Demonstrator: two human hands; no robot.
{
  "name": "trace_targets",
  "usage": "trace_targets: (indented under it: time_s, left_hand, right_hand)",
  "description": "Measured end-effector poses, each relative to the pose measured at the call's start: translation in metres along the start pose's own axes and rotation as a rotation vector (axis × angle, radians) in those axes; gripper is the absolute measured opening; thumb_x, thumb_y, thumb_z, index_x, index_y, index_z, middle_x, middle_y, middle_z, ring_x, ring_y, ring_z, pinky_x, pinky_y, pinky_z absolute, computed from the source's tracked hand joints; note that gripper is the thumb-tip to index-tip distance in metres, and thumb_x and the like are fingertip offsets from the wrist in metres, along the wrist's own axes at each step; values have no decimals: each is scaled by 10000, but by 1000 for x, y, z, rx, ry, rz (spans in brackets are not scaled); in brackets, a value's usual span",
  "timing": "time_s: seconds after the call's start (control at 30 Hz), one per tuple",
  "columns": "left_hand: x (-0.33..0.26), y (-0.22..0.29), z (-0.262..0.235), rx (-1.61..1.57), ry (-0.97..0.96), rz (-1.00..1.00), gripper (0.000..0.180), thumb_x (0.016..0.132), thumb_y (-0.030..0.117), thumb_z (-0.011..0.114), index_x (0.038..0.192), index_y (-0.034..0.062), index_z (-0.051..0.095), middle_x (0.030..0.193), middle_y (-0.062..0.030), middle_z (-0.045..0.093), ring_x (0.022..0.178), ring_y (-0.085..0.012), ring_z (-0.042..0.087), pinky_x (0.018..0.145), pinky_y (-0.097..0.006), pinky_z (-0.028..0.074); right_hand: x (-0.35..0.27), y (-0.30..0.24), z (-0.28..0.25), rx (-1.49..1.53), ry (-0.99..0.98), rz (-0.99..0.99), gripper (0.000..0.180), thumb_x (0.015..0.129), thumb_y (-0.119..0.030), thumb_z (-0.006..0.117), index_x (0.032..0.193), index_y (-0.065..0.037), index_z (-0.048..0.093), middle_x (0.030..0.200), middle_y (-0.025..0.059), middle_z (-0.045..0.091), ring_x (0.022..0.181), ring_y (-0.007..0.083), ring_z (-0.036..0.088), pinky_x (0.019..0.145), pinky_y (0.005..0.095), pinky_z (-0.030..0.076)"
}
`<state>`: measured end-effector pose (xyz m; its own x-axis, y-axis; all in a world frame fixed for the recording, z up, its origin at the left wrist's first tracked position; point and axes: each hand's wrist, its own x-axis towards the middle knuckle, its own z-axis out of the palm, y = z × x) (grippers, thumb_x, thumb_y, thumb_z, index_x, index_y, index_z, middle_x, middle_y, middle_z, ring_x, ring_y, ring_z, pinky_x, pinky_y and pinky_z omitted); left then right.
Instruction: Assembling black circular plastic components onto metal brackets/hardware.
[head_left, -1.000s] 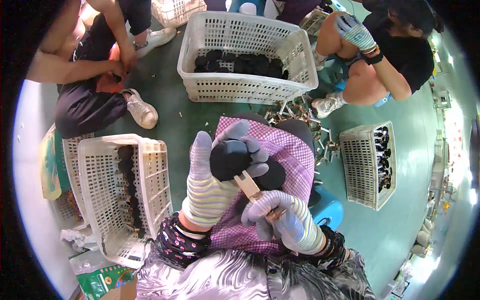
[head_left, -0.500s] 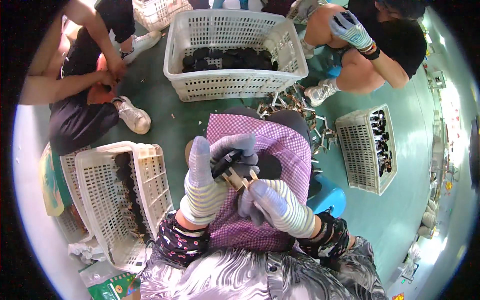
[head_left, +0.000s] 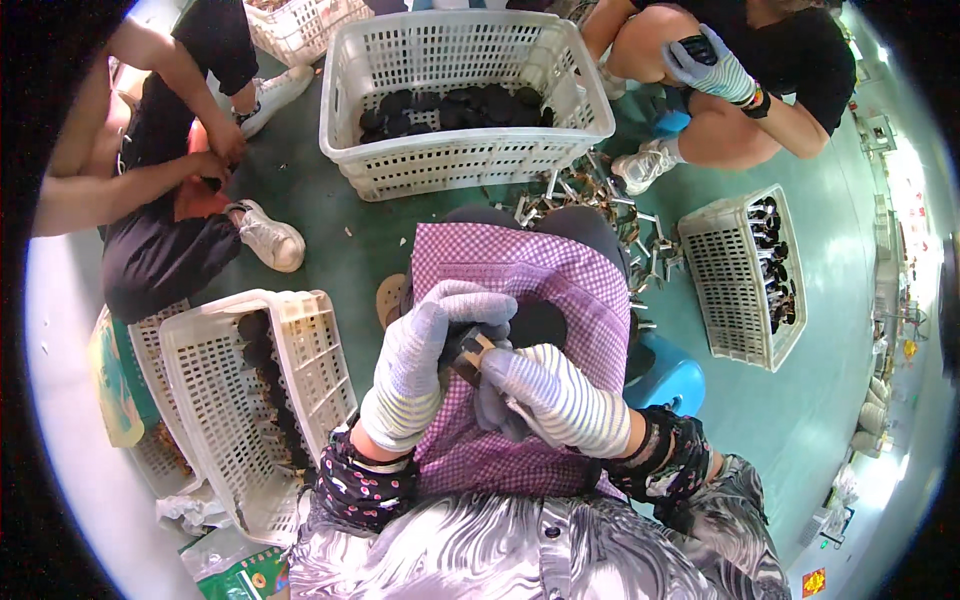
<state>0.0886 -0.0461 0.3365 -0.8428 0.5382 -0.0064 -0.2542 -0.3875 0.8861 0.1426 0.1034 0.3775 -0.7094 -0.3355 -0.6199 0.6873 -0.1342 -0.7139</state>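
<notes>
Both my hands wear striped, grey-palmed gloves and meet above my lap. My left hand (head_left: 412,355) is closed round a small black part with a metal end (head_left: 474,350), mostly hidden by the fingers. From the other side, my right hand (head_left: 565,398) is closed, its thumb pressed against the metal end. A thin pale sliver shows under the right thumb, too small to name. Just behind the hands, a flat black rounded piece (head_left: 540,325) rests on my purple checked apron (head_left: 480,255).
Ahead stands a white crate (head_left: 465,160) holding black pieces. More white crates stand at left (head_left: 225,400) and right (head_left: 725,270). Metal pieces (head_left: 645,245) litter the green floor near a blue stool (head_left: 668,378). Co-workers sit at far left and far right, one with a gloved hand (head_left: 712,70) raised.
My hands have drawn closer together, and the right thumb now covers much of the metal end. My left thumb has folded down from upright. The view has shifted slightly.
</notes>
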Motion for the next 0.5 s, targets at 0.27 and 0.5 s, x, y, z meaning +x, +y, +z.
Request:
trace_targets:
  time_s: [0.27, 0.5]
  left_hand:
    - [13, -5, -12, 226, 179, 226, 278, 931, 181, 452, 1139, 12, 528, 1030, -134, 579, 921, -220, 589, 830, -318, 458]
    - [-7, 23, -14, 457, -170, 105, 392, 854, 243, 551, 1177, 28, 499, 984, -180, 589, 911, -284, 591, 794, -358, 462]
  right_hand:
    - [2, -10, -1, -115, 96, -151, 513, 942, -458, 368, 1171, -13, 482, 634, 23, 546, 505, 89, 463, 442, 206, 349]
    - [23, -16, -3, -54, 315, -734, 565, 847, -542, 507, 1059, -21, 554, 1154, 118, 536, 988, 194, 540, 815, 327, 458]
